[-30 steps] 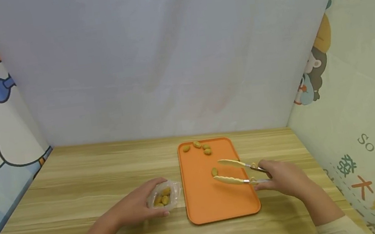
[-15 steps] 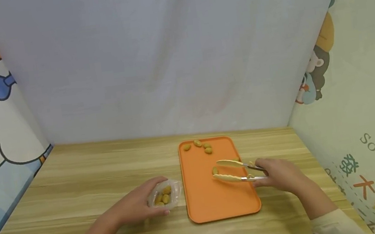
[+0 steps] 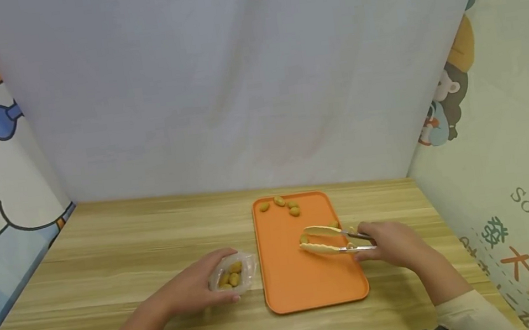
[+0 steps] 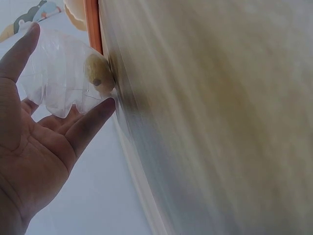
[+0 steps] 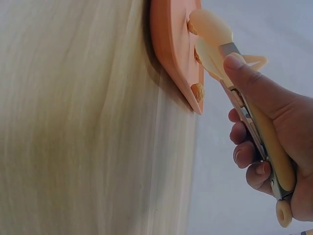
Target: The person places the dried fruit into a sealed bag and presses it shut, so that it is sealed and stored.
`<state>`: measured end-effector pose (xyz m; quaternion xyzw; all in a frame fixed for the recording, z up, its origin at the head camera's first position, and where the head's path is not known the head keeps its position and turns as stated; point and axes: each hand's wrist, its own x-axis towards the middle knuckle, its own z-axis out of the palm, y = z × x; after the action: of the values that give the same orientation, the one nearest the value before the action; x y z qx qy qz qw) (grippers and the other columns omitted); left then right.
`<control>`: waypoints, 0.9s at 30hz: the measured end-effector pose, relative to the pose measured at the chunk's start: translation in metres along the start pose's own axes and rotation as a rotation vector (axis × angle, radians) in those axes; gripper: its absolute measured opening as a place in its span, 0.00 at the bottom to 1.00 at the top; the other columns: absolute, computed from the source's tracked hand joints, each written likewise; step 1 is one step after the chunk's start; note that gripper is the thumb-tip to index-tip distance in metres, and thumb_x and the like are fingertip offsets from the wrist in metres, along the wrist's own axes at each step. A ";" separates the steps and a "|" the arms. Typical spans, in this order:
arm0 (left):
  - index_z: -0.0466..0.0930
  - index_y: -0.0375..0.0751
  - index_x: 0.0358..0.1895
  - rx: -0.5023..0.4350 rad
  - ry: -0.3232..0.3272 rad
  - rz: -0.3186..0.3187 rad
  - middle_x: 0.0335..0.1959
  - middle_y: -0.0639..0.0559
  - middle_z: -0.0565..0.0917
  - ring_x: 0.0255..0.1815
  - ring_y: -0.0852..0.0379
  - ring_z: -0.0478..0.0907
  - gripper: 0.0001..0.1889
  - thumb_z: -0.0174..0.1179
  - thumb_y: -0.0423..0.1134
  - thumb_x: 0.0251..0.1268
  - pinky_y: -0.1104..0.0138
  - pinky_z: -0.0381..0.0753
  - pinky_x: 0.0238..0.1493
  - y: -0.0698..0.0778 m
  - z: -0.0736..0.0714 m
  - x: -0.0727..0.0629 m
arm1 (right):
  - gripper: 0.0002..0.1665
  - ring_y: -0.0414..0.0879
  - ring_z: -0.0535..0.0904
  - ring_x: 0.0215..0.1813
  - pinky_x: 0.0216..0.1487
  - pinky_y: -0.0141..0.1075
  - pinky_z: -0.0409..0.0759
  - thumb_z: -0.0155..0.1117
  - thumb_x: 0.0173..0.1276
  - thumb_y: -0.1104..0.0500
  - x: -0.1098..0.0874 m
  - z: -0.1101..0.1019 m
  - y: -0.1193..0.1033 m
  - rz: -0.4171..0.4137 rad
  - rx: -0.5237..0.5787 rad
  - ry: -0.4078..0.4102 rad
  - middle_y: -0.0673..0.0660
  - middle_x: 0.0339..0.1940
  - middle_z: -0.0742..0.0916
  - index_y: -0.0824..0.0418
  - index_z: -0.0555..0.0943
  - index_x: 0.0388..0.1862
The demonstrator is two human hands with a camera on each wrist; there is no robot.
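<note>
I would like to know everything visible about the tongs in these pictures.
The tongs have cream tips, one wavy-edged, on silver, metal-looking arms. The right wrist view shows a cream grip and a ring at the handle's end. Held in the right hand, they stand open over the orange tray, pointing left in the head view, with one small yellow-brown piece between the tips. Whether they touch it is unclear.

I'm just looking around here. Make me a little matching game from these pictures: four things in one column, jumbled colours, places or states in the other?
Things:
1. Tray
2. Tongs
3. Clear container
4. Table

Descriptions:
A. Left of the tray in the head view, with yellow-brown pieces inside
B. Wood-grained
C. Cream-tipped and spread apart
D. Flat and orange

Pairs: 1-D, 2-C, 3-A, 4-B
</note>
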<state>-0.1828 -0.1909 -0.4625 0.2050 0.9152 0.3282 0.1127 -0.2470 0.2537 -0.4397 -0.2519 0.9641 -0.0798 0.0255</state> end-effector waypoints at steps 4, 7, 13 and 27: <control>0.60 0.56 0.75 -0.003 0.001 0.006 0.73 0.53 0.65 0.74 0.48 0.62 0.47 0.70 0.63 0.51 0.46 0.63 0.71 0.000 0.000 0.000 | 0.27 0.38 0.63 0.22 0.22 0.32 0.60 0.72 0.52 0.34 0.001 0.001 0.001 -0.004 0.000 -0.004 0.42 0.20 0.71 0.51 0.75 0.36; 0.60 0.56 0.75 -0.001 0.002 0.004 0.73 0.54 0.66 0.73 0.48 0.63 0.47 0.70 0.64 0.51 0.46 0.64 0.71 -0.001 0.000 0.000 | 0.27 0.38 0.63 0.22 0.22 0.32 0.60 0.72 0.51 0.34 0.002 0.002 0.001 -0.011 -0.003 0.000 0.42 0.20 0.71 0.51 0.75 0.35; 0.60 0.54 0.75 0.004 0.002 0.007 0.73 0.53 0.66 0.73 0.49 0.63 0.48 0.69 0.64 0.51 0.47 0.64 0.70 -0.002 0.001 0.001 | 0.26 0.37 0.63 0.22 0.22 0.32 0.61 0.73 0.52 0.35 0.003 0.003 0.001 -0.022 -0.005 0.009 0.42 0.20 0.71 0.51 0.75 0.34; 0.59 0.56 0.75 -0.001 -0.007 -0.002 0.73 0.55 0.65 0.74 0.49 0.62 0.47 0.69 0.64 0.52 0.46 0.63 0.71 -0.001 0.001 0.001 | 0.25 0.38 0.64 0.22 0.23 0.33 0.62 0.73 0.52 0.36 0.004 0.007 0.003 -0.030 -0.016 0.023 0.41 0.20 0.71 0.51 0.76 0.35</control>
<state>-0.1840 -0.1907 -0.4642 0.2052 0.9149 0.3278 0.1161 -0.2518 0.2533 -0.4467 -0.2658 0.9610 -0.0755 0.0112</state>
